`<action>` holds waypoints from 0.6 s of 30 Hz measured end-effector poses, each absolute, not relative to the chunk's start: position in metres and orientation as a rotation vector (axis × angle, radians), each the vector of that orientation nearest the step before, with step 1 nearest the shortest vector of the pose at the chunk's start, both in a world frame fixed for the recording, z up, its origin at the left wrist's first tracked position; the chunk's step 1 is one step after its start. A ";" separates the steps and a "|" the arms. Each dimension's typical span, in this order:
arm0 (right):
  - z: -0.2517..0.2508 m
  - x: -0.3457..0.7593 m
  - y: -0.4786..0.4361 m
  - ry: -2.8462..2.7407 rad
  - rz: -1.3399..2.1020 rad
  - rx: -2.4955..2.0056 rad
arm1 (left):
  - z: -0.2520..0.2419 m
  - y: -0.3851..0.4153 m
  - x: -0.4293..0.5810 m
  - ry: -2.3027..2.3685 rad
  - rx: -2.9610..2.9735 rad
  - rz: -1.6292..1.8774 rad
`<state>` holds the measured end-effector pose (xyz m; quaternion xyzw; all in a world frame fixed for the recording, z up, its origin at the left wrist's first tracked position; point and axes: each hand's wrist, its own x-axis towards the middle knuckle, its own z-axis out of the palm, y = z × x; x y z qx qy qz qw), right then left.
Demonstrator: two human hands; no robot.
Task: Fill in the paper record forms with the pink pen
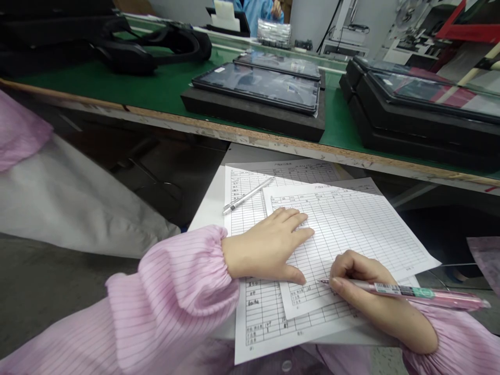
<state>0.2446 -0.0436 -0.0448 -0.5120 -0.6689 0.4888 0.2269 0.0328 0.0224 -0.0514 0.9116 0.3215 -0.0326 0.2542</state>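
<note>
Two pens show: the pink pen (414,293), pinched in the right hand (375,297), lies nearly level, tip pointing left onto the top form (351,229). The left hand (269,245) rests flat and released on two overlapping forms; the white pen (247,196) lies diagonally, untouched.

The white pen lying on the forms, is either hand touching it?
No, the white pen lies alone above the left hand; the right hand holds a pink pen.

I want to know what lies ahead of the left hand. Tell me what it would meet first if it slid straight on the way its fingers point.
The left hand lies flat on the top form sheet, fingers pointing right and slightly up. Sliding on, it would probably cross only bare paper to the sheet's far edge; the spare pen lies off that line.
</note>
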 end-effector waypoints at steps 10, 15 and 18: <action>-0.040 0.244 -0.044 -1.846 1.354 -1.411 | -0.050 0.023 0.035 0.882 2.460 -0.102; -0.042 0.244 -0.044 -1.847 1.351 -1.426 | -0.050 0.022 0.034 0.880 2.456 -0.109; -0.041 0.244 -0.044 -1.850 1.354 -1.423 | -0.050 0.023 0.034 0.887 2.457 -0.105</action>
